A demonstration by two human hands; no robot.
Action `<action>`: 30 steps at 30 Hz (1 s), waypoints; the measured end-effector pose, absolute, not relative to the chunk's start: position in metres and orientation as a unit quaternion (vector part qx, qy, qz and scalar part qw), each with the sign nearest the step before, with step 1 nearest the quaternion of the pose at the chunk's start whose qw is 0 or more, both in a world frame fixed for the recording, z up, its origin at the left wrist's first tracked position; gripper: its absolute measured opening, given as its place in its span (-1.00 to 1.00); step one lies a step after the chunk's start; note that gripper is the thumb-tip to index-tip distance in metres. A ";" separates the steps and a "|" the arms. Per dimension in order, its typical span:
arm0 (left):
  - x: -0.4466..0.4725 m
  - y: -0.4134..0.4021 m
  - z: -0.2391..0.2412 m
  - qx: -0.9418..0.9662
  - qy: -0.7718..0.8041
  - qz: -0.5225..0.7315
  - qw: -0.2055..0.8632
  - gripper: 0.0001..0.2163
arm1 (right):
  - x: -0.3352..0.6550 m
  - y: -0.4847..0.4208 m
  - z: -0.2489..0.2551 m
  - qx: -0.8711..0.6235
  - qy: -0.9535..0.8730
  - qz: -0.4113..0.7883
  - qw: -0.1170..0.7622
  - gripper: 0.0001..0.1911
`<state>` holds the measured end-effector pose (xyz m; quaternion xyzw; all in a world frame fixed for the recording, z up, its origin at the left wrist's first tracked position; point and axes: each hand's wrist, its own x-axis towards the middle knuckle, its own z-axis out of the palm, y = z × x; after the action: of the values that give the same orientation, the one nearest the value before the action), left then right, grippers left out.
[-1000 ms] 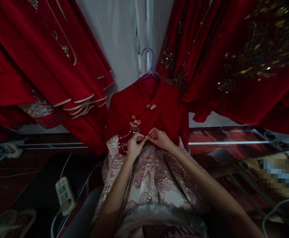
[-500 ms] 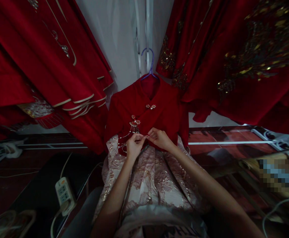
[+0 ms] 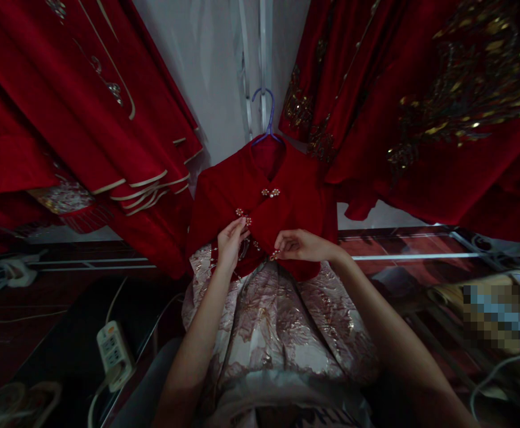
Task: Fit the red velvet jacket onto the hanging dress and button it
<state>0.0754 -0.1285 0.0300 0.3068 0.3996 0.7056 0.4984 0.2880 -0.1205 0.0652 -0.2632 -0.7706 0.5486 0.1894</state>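
Observation:
A red jacket (image 3: 293, 208) hangs in front of me on a purple hanger (image 3: 270, 125), over a pale brocade skirt (image 3: 264, 321). My left hand (image 3: 229, 241) is closed, thumb and fingers pinching the beaded ornament (image 3: 248, 221) on the jacket's front; its fringe is partly hidden behind the fingers. Lower and to the right, my right hand (image 3: 302, 245) is closed in a pinch on a small beaded flower clasp (image 3: 274, 255) near the hem. Another beaded clasp (image 3: 271, 193) sits untouched below the collar.
Red garments (image 3: 85, 119) hang at the left, and gold-sequined red ones (image 3: 456, 119) at the right. A power strip (image 3: 115, 355) lies on a dark surface at lower left. A white rack bar (image 3: 403, 257) runs low along the right. A pale bag with lettering (image 3: 282, 395) is nearest me.
My hands were together at the jacket's lower front and are now apart. The left has moved up to the beaded ornament; the right has shifted slightly right, with the clasp at its fingertips.

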 end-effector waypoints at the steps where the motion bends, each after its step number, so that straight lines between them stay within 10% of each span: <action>1: 0.076 -0.128 0.030 0.305 0.400 0.706 0.498 -0.70 | 0.287 -0.120 0.063 -0.263 -0.769 0.550 0.191 -0.75; 23: 0.096 -0.111 0.063 0.311 0.434 0.624 0.571 -0.75 | 0.295 -0.124 0.076 -0.268 -0.776 0.547 0.165 -0.72; 30: 0.105 -0.086 0.092 0.683 0.475 0.546 0.102 -0.79 | 0.313 -0.125 0.089 -0.272 -0.783 0.554 0.077 -0.77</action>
<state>0.1046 -0.0855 0.0916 0.6829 0.4751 0.5455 0.1015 0.3130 -0.1250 0.0893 -0.2718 -0.7829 0.5542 0.0775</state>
